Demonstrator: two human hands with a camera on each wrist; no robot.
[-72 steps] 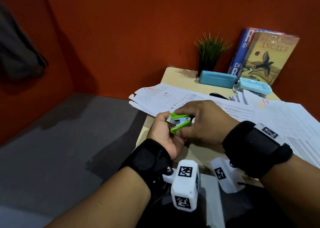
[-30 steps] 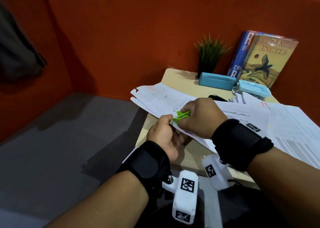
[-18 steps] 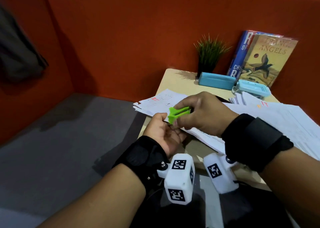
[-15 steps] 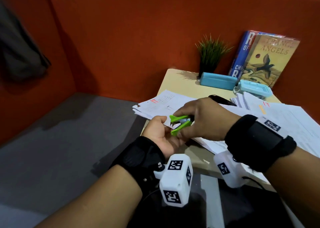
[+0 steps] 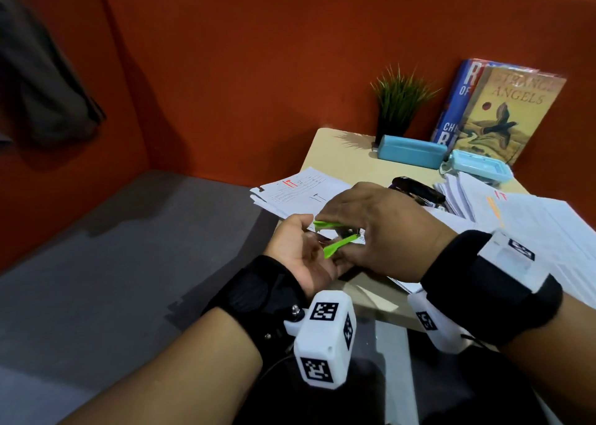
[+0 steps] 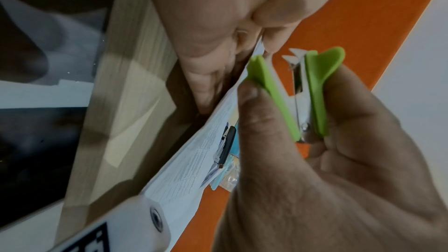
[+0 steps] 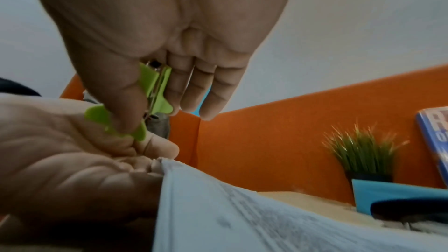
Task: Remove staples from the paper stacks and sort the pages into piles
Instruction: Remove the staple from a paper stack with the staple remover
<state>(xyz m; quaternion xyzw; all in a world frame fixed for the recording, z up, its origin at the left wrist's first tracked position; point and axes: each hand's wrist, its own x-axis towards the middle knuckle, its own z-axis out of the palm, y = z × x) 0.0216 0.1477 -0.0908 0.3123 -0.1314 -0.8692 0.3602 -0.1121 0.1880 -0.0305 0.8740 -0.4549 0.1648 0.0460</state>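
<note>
My right hand pinches a green staple remover between thumb and fingers, its two wings spread apart. The tool's metal claws point away from the paper, just off the sheet's corner. My left hand lies palm up beneath it, at the table's left edge, and pinches the corner of a printed paper stack. In the right wrist view the staple remover hangs right above my left hand, with the stack running off to the right. No staple can be made out.
Another stack with red marks overhangs the wooden table at the left. More paper piles fan out on the right. A black stapler, two blue cases, a plant and books stand behind.
A second ago the remover was squeezed onto the paper's corner. My right hand has since drawn it back toward my left palm and its wings have sprung apart.
</note>
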